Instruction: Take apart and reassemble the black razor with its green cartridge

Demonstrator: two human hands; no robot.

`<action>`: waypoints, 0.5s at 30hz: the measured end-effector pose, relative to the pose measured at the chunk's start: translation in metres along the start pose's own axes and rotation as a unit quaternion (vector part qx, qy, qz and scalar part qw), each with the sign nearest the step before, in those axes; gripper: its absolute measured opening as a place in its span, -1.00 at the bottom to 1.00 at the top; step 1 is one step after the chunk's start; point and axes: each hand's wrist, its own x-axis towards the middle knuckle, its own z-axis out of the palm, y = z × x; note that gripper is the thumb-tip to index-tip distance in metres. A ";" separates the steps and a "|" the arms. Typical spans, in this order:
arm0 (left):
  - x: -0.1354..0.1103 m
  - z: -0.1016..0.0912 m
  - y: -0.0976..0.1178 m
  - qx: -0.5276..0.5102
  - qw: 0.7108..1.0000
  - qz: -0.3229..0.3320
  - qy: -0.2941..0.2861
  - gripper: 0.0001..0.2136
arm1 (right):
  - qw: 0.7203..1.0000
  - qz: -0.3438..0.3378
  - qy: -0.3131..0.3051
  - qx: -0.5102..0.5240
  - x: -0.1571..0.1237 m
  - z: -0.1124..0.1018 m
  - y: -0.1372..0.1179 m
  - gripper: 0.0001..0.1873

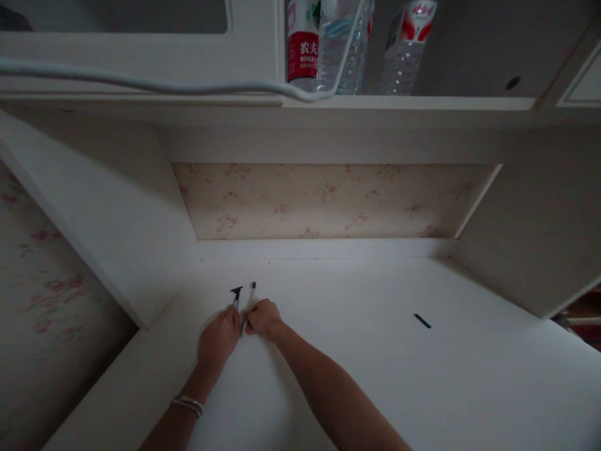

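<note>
My left hand (218, 338) is closed around the pale handle of a small T-shaped tool (237, 293). Its black crossbar head sticks out past my fingertips; the exact kind is unclear. Right beside it, my right hand (263, 317) is pinched shut near the lower end of that handle. A thin greyish piece shows between the two hands, but I cannot tell what my right fingers grip. Just beyond my right hand lies a small dark-tipped thing (253, 285) with a pale stem. Farther right, a short black strip (422, 321) rests on the white desktop (357, 357).
Above the desk runs a shelf (404, 102) with a red-labelled bottle (303, 56), a clear bottle (342, 56) and another bottle (408, 47). A white cable (164, 88) hangs across its front. White side panels (103, 207) flank the desk; floral wallpaper (323, 200) covers the back.
</note>
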 end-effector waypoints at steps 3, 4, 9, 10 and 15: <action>0.001 -0.001 0.000 -0.004 1.000 -0.004 -0.007 -0.66 | 1.000 -0.014 -0.002 -0.006 0.005 0.004 -0.002 -0.68; 0.001 -0.002 0.000 -0.005 1.000 -0.003 -0.007 -0.67 | 1.000 -0.020 -0.001 -0.011 0.005 0.004 -0.002 -0.67; 0.003 -0.004 0.001 -0.016 1.000 -0.009 -0.019 -0.70 | 0.997 -0.055 0.018 -0.047 -0.001 0.000 0.000 -0.66; 0.003 -0.004 0.001 -0.018 1.000 -0.013 -0.019 -0.71 | 0.996 -0.062 0.023 -0.054 -0.004 -0.001 0.000 -0.65; 0.002 -0.004 0.002 -0.019 1.000 -0.016 -0.011 -0.72 | 0.993 -0.082 0.041 -0.071 -0.024 -0.015 0.011 -0.57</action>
